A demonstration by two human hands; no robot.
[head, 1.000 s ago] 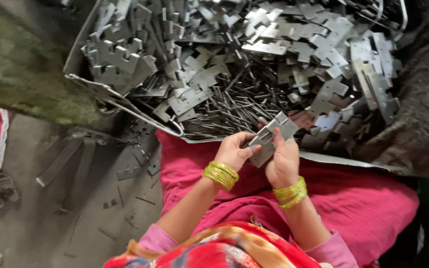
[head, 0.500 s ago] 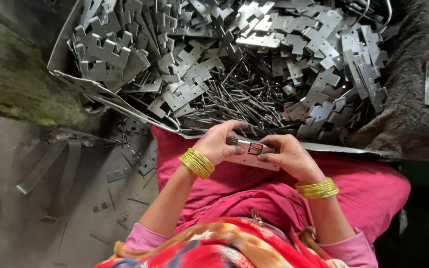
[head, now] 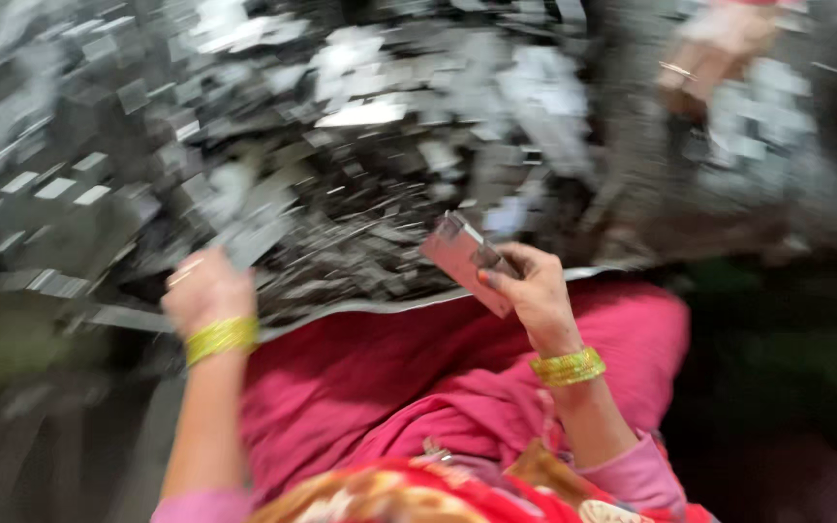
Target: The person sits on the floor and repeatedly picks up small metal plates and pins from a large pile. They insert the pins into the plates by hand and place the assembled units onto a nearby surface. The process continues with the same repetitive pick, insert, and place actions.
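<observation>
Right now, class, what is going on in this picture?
A person sits in pink clothing before a tray heaped with flat metal pieces and nails. The right hand holds a small flat metal piece over the lap. The left hand, with a yellow bangle on the wrist, reaches into the heap at the tray's near edge. The view is blurred, so finer detail is unclear.

Both forearms reach forward, bangles at each wrist; the left hand [head: 207,289] is blurred, the right hand [head: 533,291] has its fingers curled closed.
</observation>
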